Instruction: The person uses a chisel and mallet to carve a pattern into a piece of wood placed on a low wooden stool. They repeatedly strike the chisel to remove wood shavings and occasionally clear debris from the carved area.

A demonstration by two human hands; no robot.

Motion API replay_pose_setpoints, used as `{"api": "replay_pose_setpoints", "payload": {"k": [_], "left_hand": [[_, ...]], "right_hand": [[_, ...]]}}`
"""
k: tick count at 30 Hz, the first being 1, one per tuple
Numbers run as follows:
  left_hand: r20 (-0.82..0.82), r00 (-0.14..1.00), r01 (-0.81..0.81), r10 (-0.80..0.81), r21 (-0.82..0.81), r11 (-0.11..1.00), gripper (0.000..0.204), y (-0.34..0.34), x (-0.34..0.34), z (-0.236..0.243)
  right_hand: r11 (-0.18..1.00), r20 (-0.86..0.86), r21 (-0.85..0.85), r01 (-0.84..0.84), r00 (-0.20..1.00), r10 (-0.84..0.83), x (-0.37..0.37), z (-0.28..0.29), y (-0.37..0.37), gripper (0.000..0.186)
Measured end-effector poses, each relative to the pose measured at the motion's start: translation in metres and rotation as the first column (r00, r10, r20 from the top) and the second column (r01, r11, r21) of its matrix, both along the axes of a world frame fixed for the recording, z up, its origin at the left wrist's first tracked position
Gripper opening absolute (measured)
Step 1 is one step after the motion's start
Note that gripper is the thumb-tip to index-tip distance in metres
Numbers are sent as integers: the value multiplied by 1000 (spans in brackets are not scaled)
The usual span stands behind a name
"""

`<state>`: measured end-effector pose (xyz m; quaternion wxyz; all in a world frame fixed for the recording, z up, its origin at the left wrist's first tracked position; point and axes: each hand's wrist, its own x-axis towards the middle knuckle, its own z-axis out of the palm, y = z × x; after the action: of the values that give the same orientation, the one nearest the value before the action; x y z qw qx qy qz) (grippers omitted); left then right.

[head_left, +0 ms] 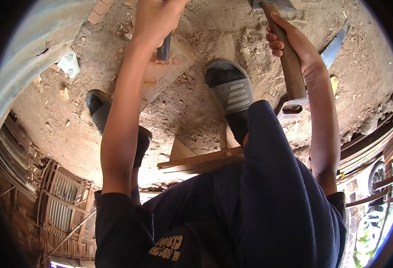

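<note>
Now, looking straight down past the knees: the left hand [158,18] is clenched around a dark metal chisel [164,48], whose shaft runs nearly upright out of the bottom of the fist, its tip set on a reddish brick [167,69] lying on the dirt ground [205,111]. The top end of the chisel is buried in the fist or cut off by the frame edge, so I cannot tell how much of it stands clear above the fingers.

Over on the other side, the right hand [292,44] is wrapped tight around the wooden handle of a hammer [286,58]. That handle runs long and slanted, butt end down near the sandalled foot [232,89], metal head up at the top edge of the picture and partly out of view. So the hammer head sits well to the right of the chisel, roughly level with the left fist, with open air between them. The chisel's line is close to vertical; the hammer's line leans away from it.

The brick lies just left of that sandal, with chips and crumbs of red scattered about it. A saw blade [335,44] lies on the ground beyond the right wrist, and wooden slats [201,160] sit close under the knees.
</note>
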<state>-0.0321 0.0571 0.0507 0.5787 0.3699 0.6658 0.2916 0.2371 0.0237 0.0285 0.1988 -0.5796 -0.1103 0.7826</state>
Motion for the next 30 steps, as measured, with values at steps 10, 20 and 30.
{"api": "replay_pose_setpoints", "payload": {"k": [10,20,30], "left_hand": [[-383,917,206,-109,223,953,22,4,14,-13],[-379,912,261,-156,245,934,21,8,23,-38],[-276,940,214,-200,24,976,23,13,19,-46]], "right_hand": [[1000,-20,8,0,1000,0,1,-3,-1,31],[1000,0,-13,-10,1000,10,2,-3,4,32],[993,143,-26,-112,983,115,2,4,20,34]]}}
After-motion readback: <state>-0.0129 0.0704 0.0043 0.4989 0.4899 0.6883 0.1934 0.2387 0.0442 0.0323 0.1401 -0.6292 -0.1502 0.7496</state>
